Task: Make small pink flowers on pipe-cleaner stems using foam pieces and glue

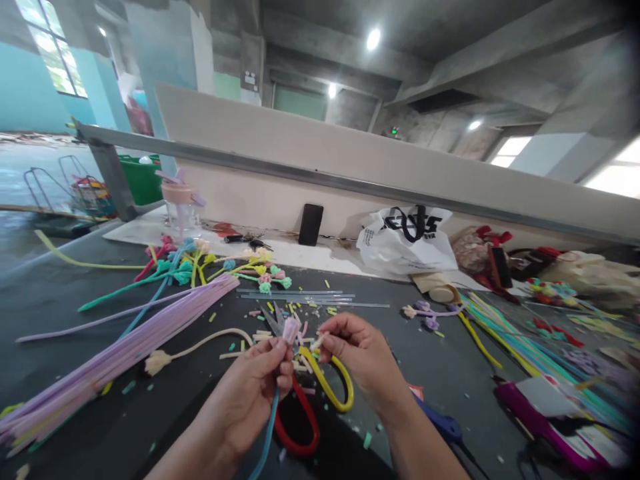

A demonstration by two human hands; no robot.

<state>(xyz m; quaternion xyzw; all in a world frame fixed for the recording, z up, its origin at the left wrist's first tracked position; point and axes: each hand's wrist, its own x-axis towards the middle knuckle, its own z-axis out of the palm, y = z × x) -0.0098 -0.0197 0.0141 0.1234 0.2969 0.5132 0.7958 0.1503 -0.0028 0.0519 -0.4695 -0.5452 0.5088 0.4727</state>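
Between your hands, just above the desk (pixel 75 320), your left hand (pixel 250 393) pinches a blue pipe cleaner (pixel 267 427) upright by its lilac tip; your right hand (pixel 357 357) pinches a cream piece beside it.

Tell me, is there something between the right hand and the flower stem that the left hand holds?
Nothing visible. The right hand is beside the pink-tipped blue stem in the left hand; scissors lie underneath.
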